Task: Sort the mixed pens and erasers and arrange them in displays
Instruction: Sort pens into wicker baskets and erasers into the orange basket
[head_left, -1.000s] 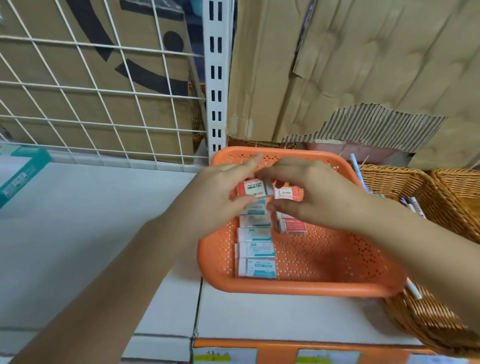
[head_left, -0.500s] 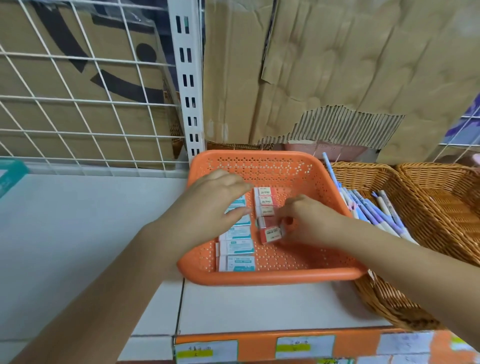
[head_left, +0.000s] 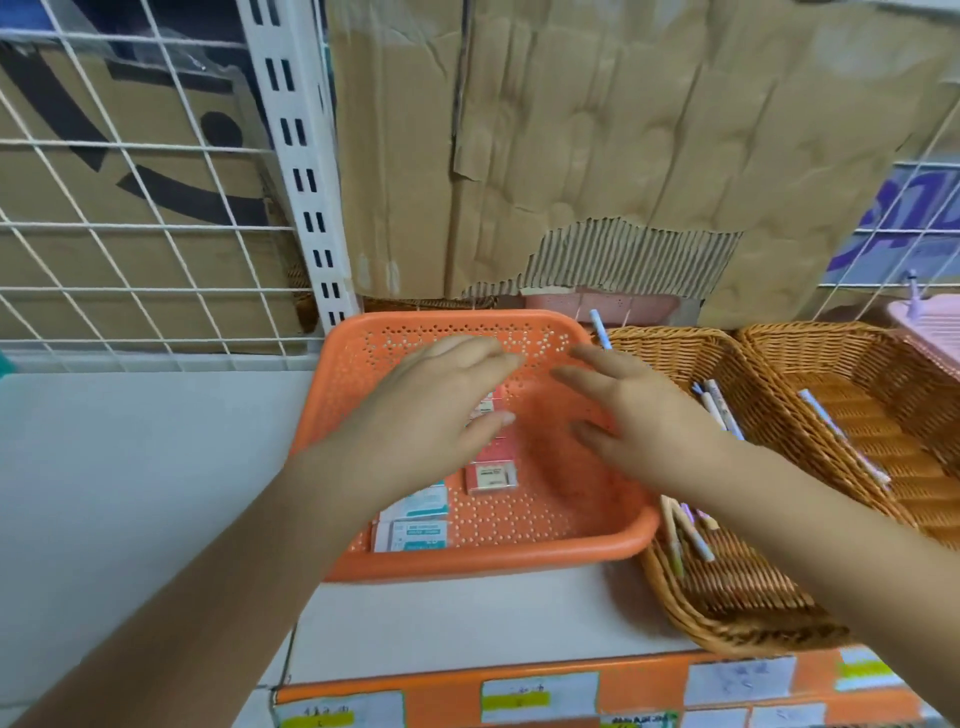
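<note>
Shelf (head_left: 130, 467) carries basket (head_left: 467, 564); erasers (head_left: 491, 477) lie beneath left hand (head_left: 431, 415), beside right hand (head_left: 639, 415).

Both hands over an orange perforated basket (head_left: 467, 565) on a white shelf (head_left: 130, 467). Left hand (head_left: 426, 415) and right hand (head_left: 644, 421) palms down, fingers (head_left: 483, 359) loosely spread, holding nothing. Beneath them: teal-labelled erasers (head_left: 415, 535) along the basket's left, red-labelled erasers (head_left: 491, 477) just beside those. Pens (head_left: 693, 535) lie in a wicker basket (head_left: 727, 618) just right of the orange one.
</note>
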